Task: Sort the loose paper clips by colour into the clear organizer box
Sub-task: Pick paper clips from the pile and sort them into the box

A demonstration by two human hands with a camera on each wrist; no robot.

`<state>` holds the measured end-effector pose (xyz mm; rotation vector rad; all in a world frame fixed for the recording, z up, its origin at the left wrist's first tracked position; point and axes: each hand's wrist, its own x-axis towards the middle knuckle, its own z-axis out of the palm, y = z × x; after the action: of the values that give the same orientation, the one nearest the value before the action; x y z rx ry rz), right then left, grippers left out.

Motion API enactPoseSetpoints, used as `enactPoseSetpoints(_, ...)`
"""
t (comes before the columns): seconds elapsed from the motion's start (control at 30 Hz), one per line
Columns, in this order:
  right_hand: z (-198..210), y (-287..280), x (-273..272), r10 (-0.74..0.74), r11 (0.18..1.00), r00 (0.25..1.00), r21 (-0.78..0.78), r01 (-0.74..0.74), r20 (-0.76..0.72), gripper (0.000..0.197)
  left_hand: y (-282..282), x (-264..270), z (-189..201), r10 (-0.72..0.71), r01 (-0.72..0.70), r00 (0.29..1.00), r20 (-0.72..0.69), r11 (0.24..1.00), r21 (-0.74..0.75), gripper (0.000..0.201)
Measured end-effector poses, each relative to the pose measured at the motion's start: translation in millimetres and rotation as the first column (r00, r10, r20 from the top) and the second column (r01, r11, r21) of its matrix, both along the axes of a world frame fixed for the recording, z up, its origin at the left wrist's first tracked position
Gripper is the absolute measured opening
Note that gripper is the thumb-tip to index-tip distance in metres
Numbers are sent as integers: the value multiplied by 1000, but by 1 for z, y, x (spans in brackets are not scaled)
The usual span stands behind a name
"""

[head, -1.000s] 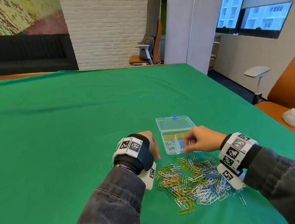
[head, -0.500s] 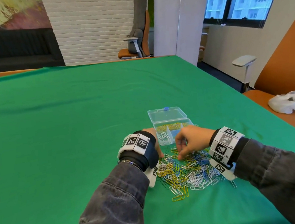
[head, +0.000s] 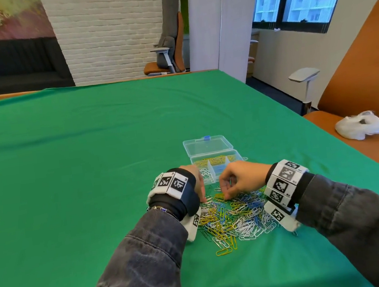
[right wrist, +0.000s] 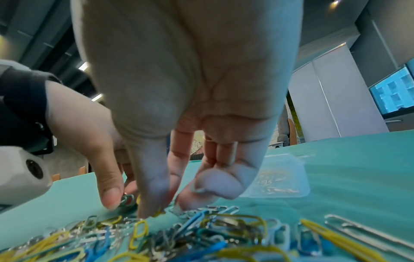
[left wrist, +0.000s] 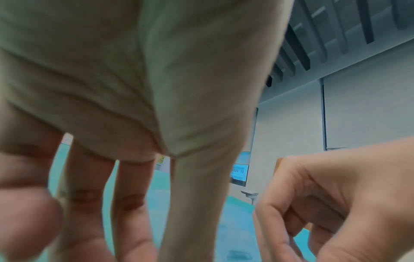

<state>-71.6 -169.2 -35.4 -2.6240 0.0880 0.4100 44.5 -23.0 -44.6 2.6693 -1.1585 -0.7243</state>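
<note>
Paper clips point(head: 234, 219): a loose heap of yellow, blue, white and green ones on the green surface point(head: 91, 167), near the person, between the two wrists.
Organizer box point(head: 217, 163): clear, lid hinged back flat behind it, just beyond the heap; yellow clips fill the far compartments, white ones lie at near left, a few blue in the near middle.
Right hand point(head: 240, 180): over the far edge of the heap, fingers curled down, thumb point(right wrist: 152, 200) and fingertips meeting on a yellow clip point(head: 220, 196) at the heap's edge; a whitish clip is tucked under a curled finger.
Left hand point(head: 194, 181): at the heap's far left corner, fingers spread and pointing down, tips on the clips; whether it holds one, I cannot tell.
Beyond: an orange seat point(head: 374, 144) on the right with a crumpled white bag point(head: 358, 128).
</note>
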Motion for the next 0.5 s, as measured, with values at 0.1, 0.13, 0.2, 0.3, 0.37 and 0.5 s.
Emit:
enactPoseSetpoints(0.1, 1, -4, -1, -9, 999, 1000, 50, 9, 7, 12, 2, 0, 12, 8, -8, 997, -72, 1000, 11, 19)
enactPoseSetpoints(0.13, 2, -6, -1, -14, 997, 1000, 70, 14, 5, 12, 3, 0, 16, 14, -14, 996, -90, 1000, 5, 18)
enactPoseSetpoints(0.2, 4, -10, -1, -30, 992, 999, 122, 31, -9, 12, 5, 1, 21, 30, -32, 993, -114, 999, -22, 20)
enactPoseSetpoints(0.3, 10, -16, 0, -48, 984, 999, 172, 49, -14, 12, 8, 4, 23, 32, -39, 989, -144, 998, -41, 18)
enactPoseSetpoints(0.37, 12, -20, 1, -60, 979, 998, 197, 60, -8, 12, 9, 4, 25, 36, -48, 984, -175, 997, -62, 15)
enactPoseSetpoints(0.5, 12, -27, 3, -81, 969, 997, 235, 80, -5, 9, 10, 2, 27, 51, -77, 972, -229, 991, -106, 15)
